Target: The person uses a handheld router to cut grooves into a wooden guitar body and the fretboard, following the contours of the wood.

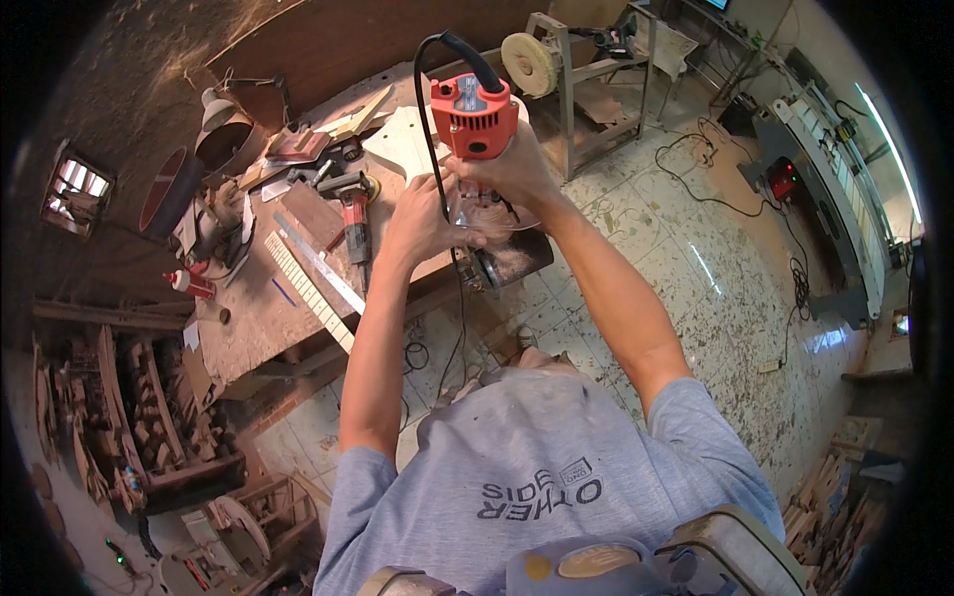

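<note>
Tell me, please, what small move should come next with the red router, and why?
Probably ease the red router slowly along the dark wood piece: both the left hand and the right hand already steady it upright there.

Workshop surroundings: steel ruler [320, 263] lying diagonally on the dusty workbench [248, 328]; pale slotted strip [306, 290] just beside it; red power tool [355, 223] near the ruler's upper end; glue bottle [189, 284] at the bench's left edge; buffing wheel [528, 64] on a metal stand [586, 74]; black cables [735, 204] on the tiled floor [715, 298].
</note>
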